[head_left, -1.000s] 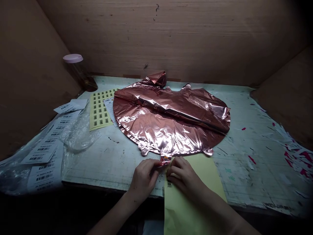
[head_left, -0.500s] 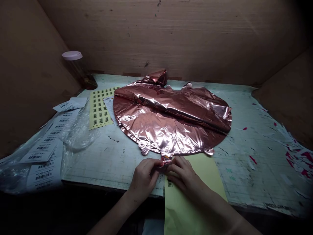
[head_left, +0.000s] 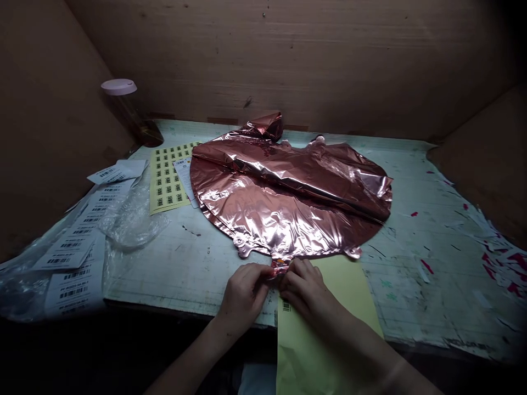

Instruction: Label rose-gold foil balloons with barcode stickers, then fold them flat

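A flat, uninflated foil balloon [head_left: 288, 192] in shiny rose-copper lies across the middle of the table, creased along its length, with small round tabs on its edge. Its short neck at the near edge is pinched from both sides. My left hand [head_left: 245, 293] grips the neck's left side between thumb and fingers. On the right side, my right hand [head_left: 308, 288] has its fingers closed on the same neck. Beneath my right hand and forearm, a yellow sheet [head_left: 329, 340] with a small barcode hangs over the table's front edge.
Yellow barcode stickers [head_left: 168, 181] and a small white card [head_left: 185, 178] lie left of the balloon. Further left are white barcode labels [head_left: 74, 291] and clear plastic wrap [head_left: 132, 219]. A lidded bottle [head_left: 135, 115] stands at the back left. Red and white scraps [head_left: 510, 269] litter the right. Cardboard walls [head_left: 288, 60] enclose the table.
The view has shifted very slightly. Both hands stay at the balloon's neck, with only a small shift of the right fingers.
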